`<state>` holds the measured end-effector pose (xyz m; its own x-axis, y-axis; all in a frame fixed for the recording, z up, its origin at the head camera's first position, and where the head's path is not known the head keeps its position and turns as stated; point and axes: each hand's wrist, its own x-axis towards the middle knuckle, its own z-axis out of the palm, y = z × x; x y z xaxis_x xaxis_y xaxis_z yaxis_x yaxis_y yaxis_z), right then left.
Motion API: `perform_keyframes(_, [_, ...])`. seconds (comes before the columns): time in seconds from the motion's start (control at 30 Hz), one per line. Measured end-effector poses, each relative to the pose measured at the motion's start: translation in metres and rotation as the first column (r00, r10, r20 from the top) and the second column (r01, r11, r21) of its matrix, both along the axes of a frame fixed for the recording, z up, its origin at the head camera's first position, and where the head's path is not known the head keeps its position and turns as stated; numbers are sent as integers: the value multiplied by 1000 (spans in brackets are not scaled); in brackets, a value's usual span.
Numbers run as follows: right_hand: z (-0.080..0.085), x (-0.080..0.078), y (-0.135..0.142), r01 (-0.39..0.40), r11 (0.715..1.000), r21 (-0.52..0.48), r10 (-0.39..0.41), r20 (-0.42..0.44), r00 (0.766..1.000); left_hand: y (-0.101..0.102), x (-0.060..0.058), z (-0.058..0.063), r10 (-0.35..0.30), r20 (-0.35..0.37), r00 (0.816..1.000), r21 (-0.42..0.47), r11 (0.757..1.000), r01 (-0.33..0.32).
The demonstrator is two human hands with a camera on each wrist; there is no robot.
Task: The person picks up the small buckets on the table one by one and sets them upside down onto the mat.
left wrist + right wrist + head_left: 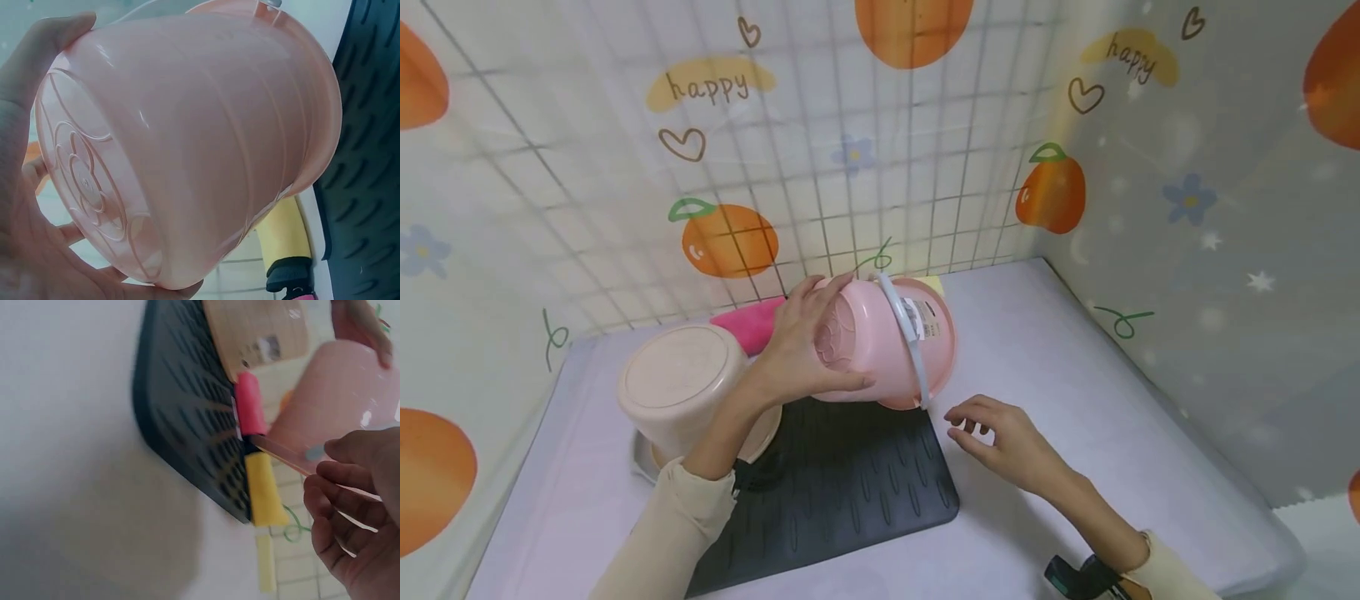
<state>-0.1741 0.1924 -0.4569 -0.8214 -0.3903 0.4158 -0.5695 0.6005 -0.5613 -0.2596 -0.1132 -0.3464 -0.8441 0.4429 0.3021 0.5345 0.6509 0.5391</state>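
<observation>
My left hand (790, 350) grips a pink plastic bucket (880, 342) around its base, with the thumb on the near side and the fingers spread over the far side. The bucket lies on its side in the air, above the back of a dark ridged mat (850, 492), its rim to the right. Its base bears a moulded flower pattern, seen in the left wrist view. A pale blue handle (904, 321) crosses the bucket near a white label (928, 318). My right hand (1000, 442) hovers just right of the rim, fingers loosely bent, holding nothing.
A beige bucket (681, 375) stands upside down at the mat's left, over a partly hidden grey item (643, 458). Behind the mat lie a pink soft-looking roll (752, 325) and a yellow one (265, 487). A wire grid behind a printed curtain backs the white table (1075, 367).
</observation>
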Motion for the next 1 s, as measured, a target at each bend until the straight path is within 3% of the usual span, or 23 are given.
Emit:
perform_keyframes(0.17, [-16, 7, -16, -72, 994, 83, 70, 25, 997, -8, 3, 1, 3, 0, 1000, -28, 1000, -3])
perform_keyframes(0.47, [-36, 21, -36, -116, 955, 273, 93, 95, 991, -19, 4, 6, -3, -5, 1000, -63, 998, 2])
perform_keyframes(0.73, [-47, 29, -37, -112, 947, 300, 83, 109, 991, -25, 5, 10, -9, 20, 1000, -96, 995, 11])
perform_keyframes(1.0, [-52, 31, -40, -95, 956, 276, 79, 70, 994, -32, 3, 15, -5, 42, 999, -127, 992, 10])
